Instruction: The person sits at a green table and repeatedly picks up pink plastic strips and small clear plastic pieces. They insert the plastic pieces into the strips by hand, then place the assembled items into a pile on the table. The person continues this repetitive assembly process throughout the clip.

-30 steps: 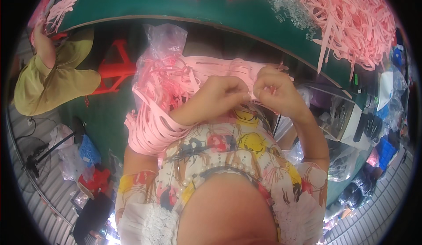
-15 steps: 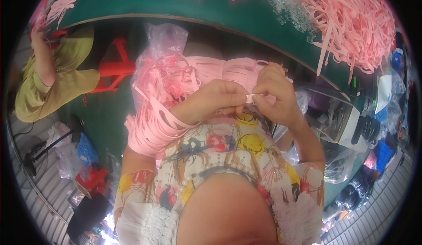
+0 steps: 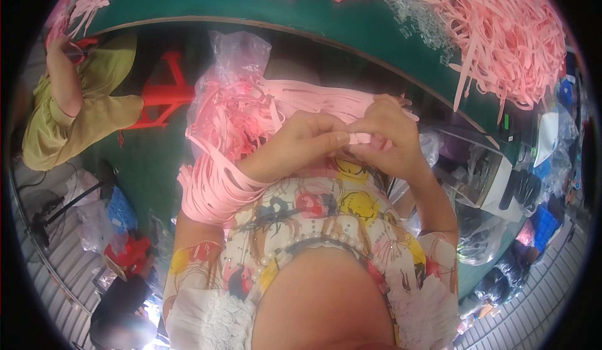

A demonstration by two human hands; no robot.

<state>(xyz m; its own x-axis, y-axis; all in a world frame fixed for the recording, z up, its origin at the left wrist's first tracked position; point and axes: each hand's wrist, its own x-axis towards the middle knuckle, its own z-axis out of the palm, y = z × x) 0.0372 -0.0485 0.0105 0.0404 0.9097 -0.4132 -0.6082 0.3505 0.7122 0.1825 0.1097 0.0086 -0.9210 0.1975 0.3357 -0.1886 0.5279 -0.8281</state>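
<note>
Both my hands meet over my lap, pinching one pink strap between them. My left hand is closed with thumb and forefinger on the strap's left end. Closed on the same strap from the other side is my right hand, its fingers curled. Several looped pink straps hang around my left forearm. More pink straps lie side by side across my lap beyond the hands. A tangled bunch of pink straps rests with a clear plastic bag left of them.
A green table curves across the far side. On it lie a big heap of pink straps and small clear plastic pieces. At left, a person in olive clothes sits near a red stool. A box stands at right.
The fingers of my right hand have shifted left over the strap, nearer my left hand. More of the strap's pale band shows between them. The straps on my left forearm stay in place.
</note>
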